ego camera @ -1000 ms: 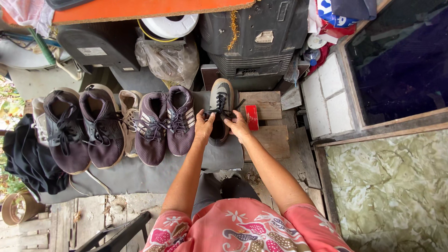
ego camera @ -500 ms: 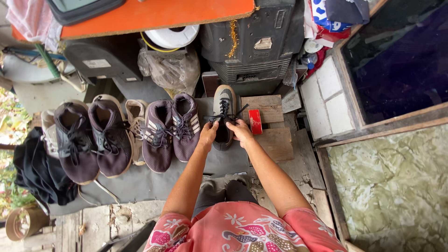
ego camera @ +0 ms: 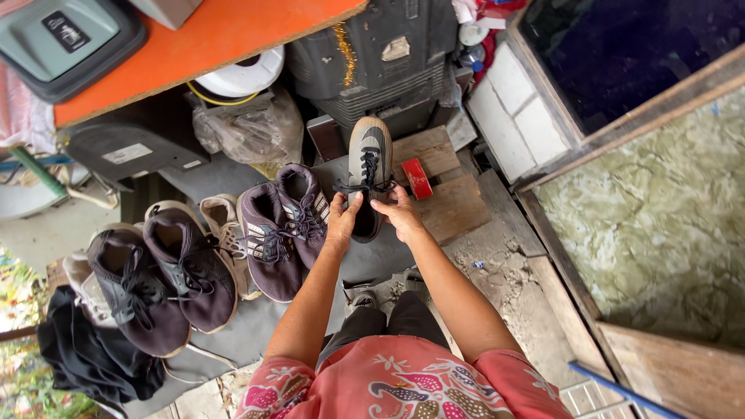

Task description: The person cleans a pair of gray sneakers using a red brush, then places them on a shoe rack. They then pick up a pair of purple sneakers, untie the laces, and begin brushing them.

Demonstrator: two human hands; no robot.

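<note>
Label on grey case point(ego camera: 67, 29): top left, on the orange board; dark rectangle with pale print.
Sticker on black box point(ego camera: 126, 153): under the board, left; pale grey rectangle.
Tag on black machine point(ego camera: 396, 49): top centre; torn, off-white.
Red packet point(ego camera: 417, 178): small, on wooden plank.

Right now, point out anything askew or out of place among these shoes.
Mostly orderly. The grey shoe held by the left hand and right hand has no partner beside it. A pale shoe sits wedged between the dark pairs.
</note>
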